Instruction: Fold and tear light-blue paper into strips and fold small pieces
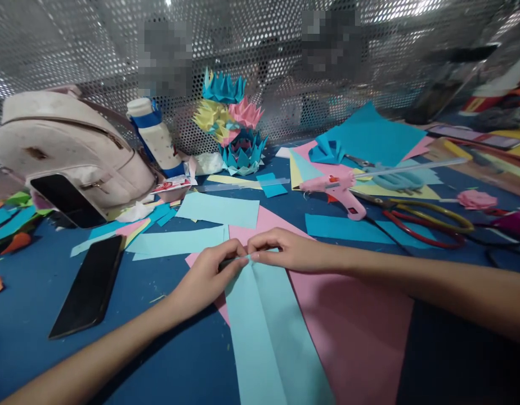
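Note:
A long light-blue paper strip (264,332) with a crease down its length runs from the near edge toward the middle of the table. My left hand (220,264) pinches its far end between thumb and fingers. Right beside it, my right hand (277,247) pinches the same end, the fingertips of both hands touching or nearly so. Under the strip lies a large pink sheet (357,332). Two more light-blue pieces, a cut rectangle (220,210) and a narrower strip (175,242), lie just beyond my hands.
A black phone (86,287) lies at left, near a white backpack (70,146) and a bottle (154,135). Folded paper flowers (243,149) stand at the back. To the right are a pink glue gun (338,188), scissors (424,219) and blue sheets (370,135).

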Available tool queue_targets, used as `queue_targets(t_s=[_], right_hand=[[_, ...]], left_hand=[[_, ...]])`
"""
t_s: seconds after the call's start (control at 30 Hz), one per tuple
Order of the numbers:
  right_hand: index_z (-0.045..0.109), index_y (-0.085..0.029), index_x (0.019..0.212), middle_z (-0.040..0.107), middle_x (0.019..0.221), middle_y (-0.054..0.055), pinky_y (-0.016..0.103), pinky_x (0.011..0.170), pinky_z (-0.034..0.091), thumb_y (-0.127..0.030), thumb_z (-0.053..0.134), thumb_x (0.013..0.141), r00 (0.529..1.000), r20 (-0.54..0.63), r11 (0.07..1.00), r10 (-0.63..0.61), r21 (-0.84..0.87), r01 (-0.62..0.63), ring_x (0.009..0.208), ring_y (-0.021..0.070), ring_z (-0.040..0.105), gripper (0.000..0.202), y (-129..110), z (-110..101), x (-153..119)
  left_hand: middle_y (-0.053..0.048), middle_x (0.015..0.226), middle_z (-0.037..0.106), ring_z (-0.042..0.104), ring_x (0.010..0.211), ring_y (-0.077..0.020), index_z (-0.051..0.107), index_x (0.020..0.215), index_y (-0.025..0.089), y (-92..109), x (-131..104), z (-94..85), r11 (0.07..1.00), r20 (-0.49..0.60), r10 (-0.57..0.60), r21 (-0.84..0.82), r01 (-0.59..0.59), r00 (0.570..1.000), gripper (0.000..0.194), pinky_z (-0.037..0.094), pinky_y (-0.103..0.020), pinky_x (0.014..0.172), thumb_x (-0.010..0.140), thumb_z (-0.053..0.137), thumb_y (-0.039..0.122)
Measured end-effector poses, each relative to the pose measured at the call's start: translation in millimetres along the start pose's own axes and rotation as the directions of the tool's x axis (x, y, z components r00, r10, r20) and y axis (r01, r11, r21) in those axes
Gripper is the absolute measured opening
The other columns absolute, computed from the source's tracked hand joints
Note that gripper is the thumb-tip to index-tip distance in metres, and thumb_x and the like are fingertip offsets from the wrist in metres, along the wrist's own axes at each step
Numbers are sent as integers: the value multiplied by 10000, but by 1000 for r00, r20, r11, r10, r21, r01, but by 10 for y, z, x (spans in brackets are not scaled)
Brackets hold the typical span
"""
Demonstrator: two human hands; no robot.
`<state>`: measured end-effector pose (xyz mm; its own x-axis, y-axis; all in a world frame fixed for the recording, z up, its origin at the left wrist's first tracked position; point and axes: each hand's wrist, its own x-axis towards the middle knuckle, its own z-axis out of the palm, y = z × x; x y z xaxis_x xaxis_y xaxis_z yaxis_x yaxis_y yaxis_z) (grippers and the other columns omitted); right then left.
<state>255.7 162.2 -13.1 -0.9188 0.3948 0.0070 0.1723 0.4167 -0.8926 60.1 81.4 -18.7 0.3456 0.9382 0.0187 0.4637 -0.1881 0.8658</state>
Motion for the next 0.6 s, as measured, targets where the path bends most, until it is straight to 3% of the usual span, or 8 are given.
queue_targets(t_s=[0.3, 0.6], right_hand=[[544, -167, 751, 482, 718, -18, 240, 655, 328, -287, 486, 921, 999, -50, 1000, -8, 18, 9, 683, 117, 429, 216, 8, 47, -14], [554, -159, 739, 475, 692, -30, 229, 625, 316, -263, 494, 910, 998, -66, 1000, -5, -19, 3, 657, 101, 417, 209, 14, 87, -29]], left_hand=[[39, 681, 467, 401, 645, -119, 530, 794, 188, 24, -20, 12, 997, 1, -23, -73, 23, 1000, 189, 301, -233, 578, 942, 482, 295], [45, 672, 438, 389, 639, -111, 505, 747, 179, 89, -14, -3, 1000, 16, -16, -26, 17, 1000, 135, 288, -224, 578, 869, 462, 142]])
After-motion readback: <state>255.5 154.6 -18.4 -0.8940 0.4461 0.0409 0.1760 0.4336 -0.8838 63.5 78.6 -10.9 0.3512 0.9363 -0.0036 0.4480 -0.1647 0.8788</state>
